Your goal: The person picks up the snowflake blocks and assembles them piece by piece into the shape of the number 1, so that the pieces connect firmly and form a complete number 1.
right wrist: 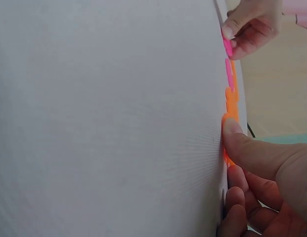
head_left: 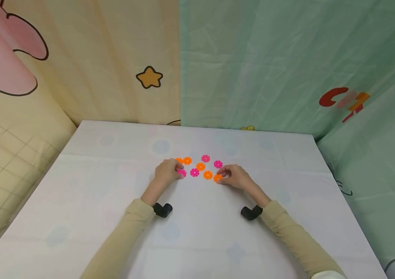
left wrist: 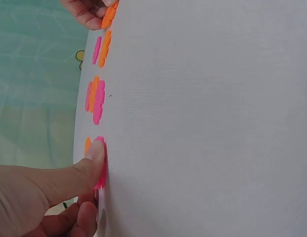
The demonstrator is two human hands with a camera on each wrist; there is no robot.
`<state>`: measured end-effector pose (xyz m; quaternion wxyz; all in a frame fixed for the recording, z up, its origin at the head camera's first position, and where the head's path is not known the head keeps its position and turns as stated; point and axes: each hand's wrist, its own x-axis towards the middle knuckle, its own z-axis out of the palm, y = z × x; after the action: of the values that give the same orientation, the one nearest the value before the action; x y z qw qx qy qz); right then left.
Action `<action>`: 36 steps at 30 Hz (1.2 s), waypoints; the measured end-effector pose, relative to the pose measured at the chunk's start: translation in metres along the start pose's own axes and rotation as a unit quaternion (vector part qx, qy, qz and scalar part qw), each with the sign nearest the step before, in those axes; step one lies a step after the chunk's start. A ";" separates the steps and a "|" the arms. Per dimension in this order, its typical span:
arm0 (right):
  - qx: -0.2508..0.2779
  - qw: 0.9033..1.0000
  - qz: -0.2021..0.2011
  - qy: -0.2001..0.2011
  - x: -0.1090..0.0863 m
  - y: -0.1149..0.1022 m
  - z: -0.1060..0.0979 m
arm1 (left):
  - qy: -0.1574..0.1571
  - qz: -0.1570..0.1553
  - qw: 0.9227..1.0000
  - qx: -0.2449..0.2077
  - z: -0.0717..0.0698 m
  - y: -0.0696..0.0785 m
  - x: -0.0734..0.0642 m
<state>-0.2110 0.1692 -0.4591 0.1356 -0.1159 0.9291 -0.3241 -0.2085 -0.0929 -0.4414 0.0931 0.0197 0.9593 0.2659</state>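
Several flat, notched plastic discs in pink and orange lie in a loose group on the white table. My left hand (head_left: 166,172) pinches a pink notched disc (head_left: 182,173) at the group's left end, its thumb (left wrist: 95,152) across the near face. On the opposite side, my right hand (head_left: 238,178) pinches an orange notched disc (head_left: 217,178) between thumb and fingers. Between the hands are a pink disc (head_left: 194,173) and two orange discs (head_left: 200,166). Another orange disc (head_left: 187,160) sits just beyond the left fingers, which partly cover one more.
A pale-spotted white cloth covers the table (head_left: 197,240). Behind it hang a yellow curtain (head_left: 113,93) and a green curtain (head_left: 253,77). Two further pink discs (head_left: 206,158) lie at the back of the group. Each wrist carries a black camera mount (head_left: 163,210).
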 end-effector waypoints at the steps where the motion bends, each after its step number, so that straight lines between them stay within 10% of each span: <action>1: 0.000 1.000 0.001 0.001 0.000 0.000 0.000 | 0.003 -0.002 1.000 -0.004 0.000 0.000 0.000; 23: 0.031 0.998 -0.030 0.047 -0.004 0.006 -0.007 | 0.113 0.028 0.993 -0.034 0.017 -0.001 -0.005; 36: 0.068 0.988 -0.093 0.100 -0.011 0.001 -0.010 | 0.105 0.040 0.987 -0.113 0.012 0.003 -0.015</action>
<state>-0.2038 0.1795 -0.4506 0.0187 -0.1596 0.8991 -0.4073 -0.1913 -0.0855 -0.4475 -0.0169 0.0189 0.9261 0.3764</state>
